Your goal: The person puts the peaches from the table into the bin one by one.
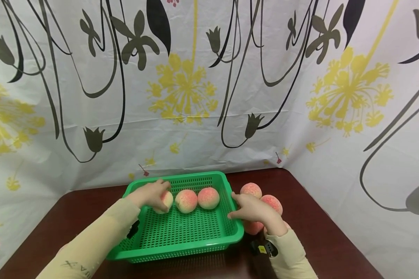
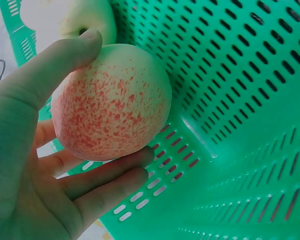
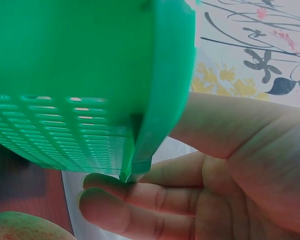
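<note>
A green perforated plastic basket [image 1: 181,224] stands on the dark table. At its back left, my left hand [image 1: 149,195] holds a pale yellow and red peach [image 2: 112,102], thumb on top and fingers beneath and around it. To the right of that hand, two more peaches, a near one [image 1: 186,201] and a farther one [image 1: 208,198], sit side by side in the basket. My right hand [image 1: 250,209] grips the basket's right rim [image 3: 172,75]. Its fingers [image 3: 155,197] show below the rim in the right wrist view; the thumb tip is hidden there.
Several peaches lie on the table outside the basket's right side, among them one at the back [image 1: 251,189] and one farther right [image 1: 272,204], partly hidden by the right arm. A flower-printed cloth [image 1: 181,135] hangs behind the dark red-brown table [image 1: 321,232].
</note>
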Demonstrator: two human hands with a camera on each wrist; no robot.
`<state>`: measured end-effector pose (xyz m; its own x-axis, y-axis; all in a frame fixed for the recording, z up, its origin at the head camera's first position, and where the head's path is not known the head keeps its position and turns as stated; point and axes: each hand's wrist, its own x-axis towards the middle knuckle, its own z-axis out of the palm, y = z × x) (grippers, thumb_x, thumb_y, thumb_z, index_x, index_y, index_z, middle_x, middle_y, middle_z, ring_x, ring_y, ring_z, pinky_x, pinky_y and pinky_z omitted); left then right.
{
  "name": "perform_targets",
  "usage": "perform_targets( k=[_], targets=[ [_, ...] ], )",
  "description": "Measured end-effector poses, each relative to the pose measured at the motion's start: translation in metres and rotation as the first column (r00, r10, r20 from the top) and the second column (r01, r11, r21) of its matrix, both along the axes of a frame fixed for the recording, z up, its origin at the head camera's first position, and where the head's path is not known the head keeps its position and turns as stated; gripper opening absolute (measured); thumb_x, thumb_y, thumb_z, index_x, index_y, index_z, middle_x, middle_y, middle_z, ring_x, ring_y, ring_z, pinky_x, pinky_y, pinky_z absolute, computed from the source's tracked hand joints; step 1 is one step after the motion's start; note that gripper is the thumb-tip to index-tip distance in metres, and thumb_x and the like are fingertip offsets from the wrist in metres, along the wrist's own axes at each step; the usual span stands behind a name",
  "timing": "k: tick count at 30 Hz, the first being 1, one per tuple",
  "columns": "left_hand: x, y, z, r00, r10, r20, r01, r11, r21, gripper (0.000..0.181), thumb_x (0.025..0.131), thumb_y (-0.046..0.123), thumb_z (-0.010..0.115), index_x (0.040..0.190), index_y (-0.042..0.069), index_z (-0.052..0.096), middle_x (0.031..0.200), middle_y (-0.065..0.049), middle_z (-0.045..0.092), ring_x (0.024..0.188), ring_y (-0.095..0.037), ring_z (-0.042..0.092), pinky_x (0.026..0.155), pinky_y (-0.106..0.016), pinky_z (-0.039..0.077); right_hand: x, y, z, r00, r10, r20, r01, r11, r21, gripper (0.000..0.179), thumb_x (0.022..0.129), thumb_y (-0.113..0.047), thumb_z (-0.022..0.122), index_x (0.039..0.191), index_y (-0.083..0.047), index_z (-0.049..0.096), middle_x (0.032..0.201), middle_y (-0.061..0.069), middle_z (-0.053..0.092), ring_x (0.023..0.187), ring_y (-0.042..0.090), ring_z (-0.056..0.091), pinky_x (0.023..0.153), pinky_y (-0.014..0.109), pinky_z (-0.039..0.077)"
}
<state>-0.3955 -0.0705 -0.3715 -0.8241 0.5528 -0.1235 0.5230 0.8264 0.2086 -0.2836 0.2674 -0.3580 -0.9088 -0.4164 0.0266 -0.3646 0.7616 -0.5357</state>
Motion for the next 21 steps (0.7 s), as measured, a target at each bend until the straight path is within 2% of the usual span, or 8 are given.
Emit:
perform_targets(
  k=[11,21],
  targets=[
    [-0.002,-0.003,-0.014,0.999,-0.010,-0.053,0.009,1.000,-0.017,0.065,0.071,0.033,0.087,0.122,0.011,0.055,0.108,-0.007,0.049,0.075,-0.021,0.051,0.066,-0.040,0.047,0.000,-0.001,0.002,1.000,0.007,0.014,-0.007,1.000,0.001,0.077,0.085,-0.021,0.075,0.141,0.015,0.036,0.060,-0.002,0.049,0.053,0.010,0.045,0.054,0.026,0.038],
    [0.000,0.000,-0.017,0.997,0.010,-0.072,-0.011,1.000,-0.017,0.068,0.071,0.034,0.087,0.125,0.009,0.054,0.107,-0.009,0.049,0.074,-0.021,0.052,0.064,-0.040,0.047,0.001,-0.002,0.001,1.000,-0.010,0.000,0.010,1.000,0.005,0.077,0.085,-0.021,0.075,0.141,0.014,0.037,0.061,-0.003,0.047,0.054,0.009,0.043,0.055,0.025,0.038]
  ],
)
